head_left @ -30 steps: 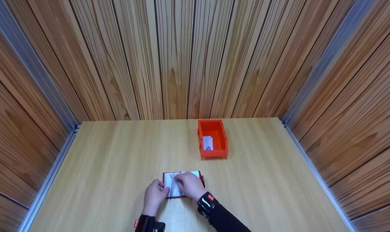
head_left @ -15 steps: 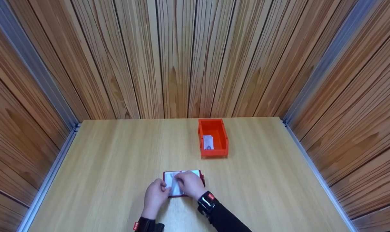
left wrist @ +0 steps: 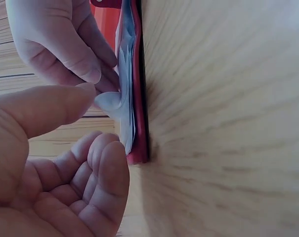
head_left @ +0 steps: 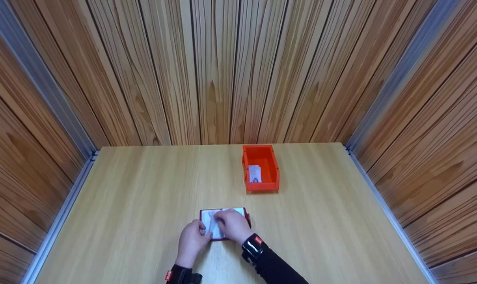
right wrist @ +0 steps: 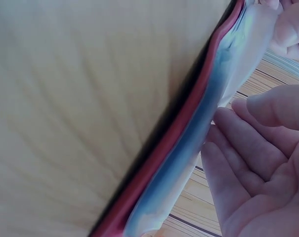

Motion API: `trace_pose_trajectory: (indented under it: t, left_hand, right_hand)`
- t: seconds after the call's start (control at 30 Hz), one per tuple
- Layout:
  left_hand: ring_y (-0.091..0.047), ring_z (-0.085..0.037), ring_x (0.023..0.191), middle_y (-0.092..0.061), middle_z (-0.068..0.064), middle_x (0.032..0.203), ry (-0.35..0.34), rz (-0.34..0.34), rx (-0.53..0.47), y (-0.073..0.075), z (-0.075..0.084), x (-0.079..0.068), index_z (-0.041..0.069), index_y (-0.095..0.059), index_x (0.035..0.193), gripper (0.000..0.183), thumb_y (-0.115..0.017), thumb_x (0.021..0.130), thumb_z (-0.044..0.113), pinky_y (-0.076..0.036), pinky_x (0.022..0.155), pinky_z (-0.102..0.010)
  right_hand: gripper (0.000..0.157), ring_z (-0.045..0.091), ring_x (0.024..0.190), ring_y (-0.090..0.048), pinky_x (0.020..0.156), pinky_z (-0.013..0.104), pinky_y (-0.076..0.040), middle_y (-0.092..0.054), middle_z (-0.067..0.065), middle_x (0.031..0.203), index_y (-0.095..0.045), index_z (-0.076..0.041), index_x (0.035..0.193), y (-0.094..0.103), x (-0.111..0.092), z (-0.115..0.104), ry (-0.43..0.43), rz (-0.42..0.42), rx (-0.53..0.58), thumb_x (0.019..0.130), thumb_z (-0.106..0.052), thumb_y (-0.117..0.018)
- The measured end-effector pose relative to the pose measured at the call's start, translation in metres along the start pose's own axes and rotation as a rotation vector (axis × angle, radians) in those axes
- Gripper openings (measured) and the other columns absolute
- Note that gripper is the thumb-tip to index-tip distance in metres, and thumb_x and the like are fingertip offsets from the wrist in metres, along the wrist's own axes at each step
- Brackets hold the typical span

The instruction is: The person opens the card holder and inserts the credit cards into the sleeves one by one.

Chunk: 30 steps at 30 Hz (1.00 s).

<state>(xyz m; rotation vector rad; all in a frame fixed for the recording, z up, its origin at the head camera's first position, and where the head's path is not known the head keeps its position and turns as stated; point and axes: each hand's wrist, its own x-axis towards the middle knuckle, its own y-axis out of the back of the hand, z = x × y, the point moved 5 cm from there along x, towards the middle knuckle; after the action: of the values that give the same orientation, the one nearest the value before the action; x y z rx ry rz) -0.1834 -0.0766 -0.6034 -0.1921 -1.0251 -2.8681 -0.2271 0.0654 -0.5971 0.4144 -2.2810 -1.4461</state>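
A red card holder [head_left: 218, 239] lies spread on the table, its clear plastic sleeves [head_left: 209, 215] facing up. One sleeve [left wrist: 108, 101] bends up from the stack. Over the card holder's middle, my right hand [head_left: 233, 225] pinches the raised sleeve; the exact contact is partly hidden. Fingertips [right wrist: 223, 116] of that hand lie against the sleeves in the right wrist view. At the near left corner is my left hand [head_left: 192, 241], its thumb [left wrist: 65, 103] close to the bent sleeve and its fingers loosely curled, with a gap between thumb and fingers.
An orange-red open bin [head_left: 271, 167] stands farther back, right of the card holder. Inside it lies a small whitish card or paper [head_left: 254, 173]. Wood-panelled walls [head_left: 215, 75] and metal rails enclose the wooden table [head_left: 144, 185].
My left hand has shifted slightly to the right, its thumb now farther over the card holder. The right hand stays almost still at the sleeve.
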Motion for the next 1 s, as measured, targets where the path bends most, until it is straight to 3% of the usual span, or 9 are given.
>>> trace_pose_trajectory:
  t: [0.5,0.77,1.0]
  left_hand:
    - [-0.048,-0.017,0.061,-0.051,0.001,0.068,0.071,-0.017,0.028,-0.0051,-0.0068,0.0031,0.004,-0.057,0.077,0.018,-0.07,0.067,-0.003,-0.042,0.058,-0.035]
    - [-0.05,-0.019,0.061,-0.053,0.0,0.067,0.065,-0.008,0.052,-0.006,-0.0061,0.0043,0.006,-0.055,0.074,0.016,-0.065,0.067,-0.004,-0.042,0.057,-0.036]
    - [-0.051,-0.019,0.063,-0.054,-0.001,0.069,0.114,-0.05,0.073,-0.0082,-0.0089,0.0075,0.005,-0.055,0.075,0.015,-0.066,0.071,-0.004,-0.043,0.058,-0.036]
  right_hand:
    - [0.019,0.018,0.098,-0.066,0.089,0.034,-0.051,-0.072,0.002,0.101,-0.073,-0.009,0.11,-0.001,-0.0004,0.001,0.004,-0.023,0.036,0.092,-0.012,-0.066]
    - [0.016,0.019,0.094,-0.066,0.086,0.032,-0.051,-0.072,0.003,0.097,-0.074,-0.006,0.102,0.002,-0.0014,-0.0029,0.065,0.04,0.01,0.088,-0.008,-0.067]
    - [0.016,0.019,0.097,-0.065,0.087,0.033,-0.051,-0.072,0.003,0.099,-0.073,-0.008,0.105,0.0038,0.004,0.0003,0.01,-0.006,0.045,0.091,-0.012,-0.066]
